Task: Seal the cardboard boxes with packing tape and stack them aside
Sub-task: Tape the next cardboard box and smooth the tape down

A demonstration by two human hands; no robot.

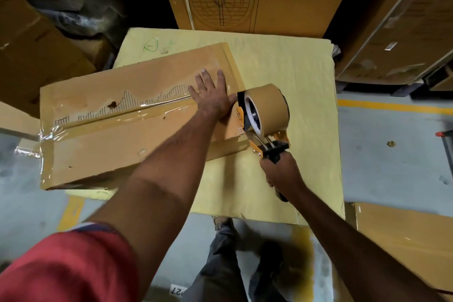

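Cardboard box [117, 144] lies flat on the yellow-covered worktop [294, 76], toward its left side. Nearest the box's right end, the right hand [282, 171] has its fingers clenched around the handle of the tape dispenser [263, 115], whose roll sits at that end. Farther in, the left hand [212, 94] presses flat, fingers released, on the box's top. Clear tape already covers the centre seam and wraps the left end. Judged remaining: cutting the tape, then stacking.

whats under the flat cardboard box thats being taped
The box lies on a pale yellow sheet. What holds that sheet up is covered. The left hand presses on the box; the right hand grips the tape dispenser.
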